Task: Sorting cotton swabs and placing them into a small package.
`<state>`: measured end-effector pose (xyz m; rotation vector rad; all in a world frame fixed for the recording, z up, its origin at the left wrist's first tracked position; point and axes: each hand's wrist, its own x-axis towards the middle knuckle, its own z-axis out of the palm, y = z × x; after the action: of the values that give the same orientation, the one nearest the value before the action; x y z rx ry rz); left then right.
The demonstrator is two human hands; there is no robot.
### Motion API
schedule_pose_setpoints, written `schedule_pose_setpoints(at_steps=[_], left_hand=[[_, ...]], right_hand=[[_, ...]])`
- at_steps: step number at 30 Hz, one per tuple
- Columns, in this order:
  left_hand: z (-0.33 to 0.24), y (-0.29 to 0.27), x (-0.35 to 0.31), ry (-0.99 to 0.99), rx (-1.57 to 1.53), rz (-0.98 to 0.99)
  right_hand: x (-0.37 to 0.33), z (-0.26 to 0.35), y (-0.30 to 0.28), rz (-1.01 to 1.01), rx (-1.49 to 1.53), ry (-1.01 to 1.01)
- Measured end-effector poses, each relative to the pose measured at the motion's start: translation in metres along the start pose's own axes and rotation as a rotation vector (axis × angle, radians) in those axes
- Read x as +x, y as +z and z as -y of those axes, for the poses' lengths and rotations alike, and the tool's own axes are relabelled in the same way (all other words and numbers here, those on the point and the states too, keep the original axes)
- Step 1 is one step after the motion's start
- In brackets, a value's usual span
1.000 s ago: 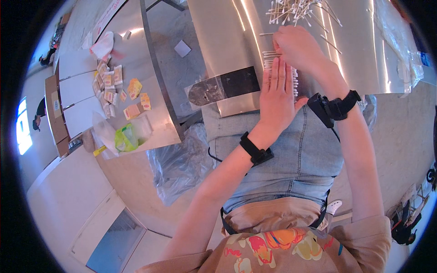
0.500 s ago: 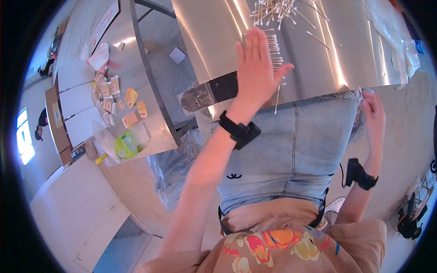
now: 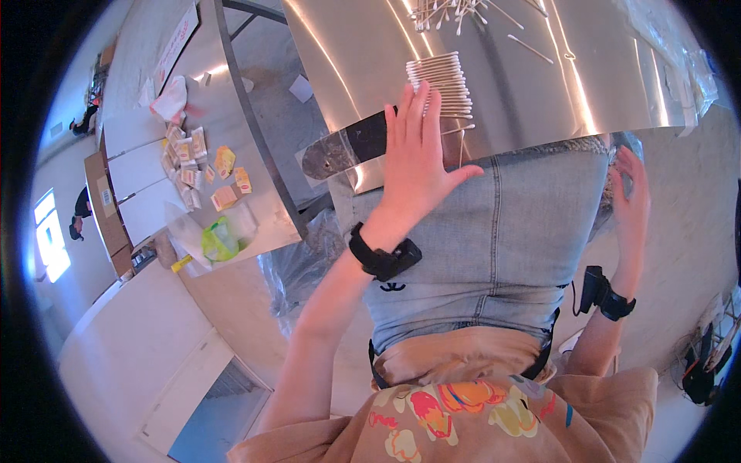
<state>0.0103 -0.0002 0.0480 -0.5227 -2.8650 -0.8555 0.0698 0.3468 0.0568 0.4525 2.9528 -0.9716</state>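
Note:
A neat row of cotton swabs [image 3: 441,77] lies side by side on the metal table [image 3: 370,69] near its front edge. My left hand [image 3: 417,158] is open, fingers stretched out and thumb apart, with its fingertips over the row's lower left part. One swab [image 3: 461,147] lies apart below the row, pointing at the table edge. A loose heap of swabs [image 3: 455,14] lies farther back, with a stray swab [image 3: 530,48] to its right. My right hand [image 3: 631,185] hangs beside the right front of the table, fingers apart and slightly curled, nothing visible in it.
A black strip with a clear, rounded end [image 3: 332,157] sticks out from the table's left side. Across a gap stands another metal table [image 3: 270,224] with small packets [image 3: 185,150] and a green plastic bag [image 3: 220,241]. Clear plastic sheeting [image 3: 687,77] covers the right side.
My left hand has drawn back toward me and slightly left, uncovering most of the swab row. My right hand's fingers have spread somewhat.

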Motion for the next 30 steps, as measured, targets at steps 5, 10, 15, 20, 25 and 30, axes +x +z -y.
schedule_pose_setpoints(at_steps=[5, 10, 15, 20, 25, 30], left_hand=[[-0.001, 0.004, -0.020, -0.045, -0.001, 0.017], [0.001, 0.012, -0.020, -0.018, -0.073, 0.016], [0.007, 0.010, -0.011, 0.010, -0.037, -0.025], [0.021, 0.007, 0.012, -0.067, -0.038, -0.099], [0.031, 0.009, 0.030, -0.058, -0.135, -0.223], [0.041, 0.027, 0.056, -0.246, -0.920, -0.415]], right_hand=[[0.003, 0.056, 0.023, 0.043, 0.024, -0.159], [-0.001, 0.086, 0.033, 0.080, 0.082, -0.199], [0.011, 0.099, 0.033, 0.069, 0.064, -0.257], [0.024, 0.105, 0.038, 0.059, 0.074, -0.313], [0.038, 0.127, 0.070, 0.080, 0.512, -0.278], [0.059, 0.150, 0.139, 0.056, 1.138, -0.133]])
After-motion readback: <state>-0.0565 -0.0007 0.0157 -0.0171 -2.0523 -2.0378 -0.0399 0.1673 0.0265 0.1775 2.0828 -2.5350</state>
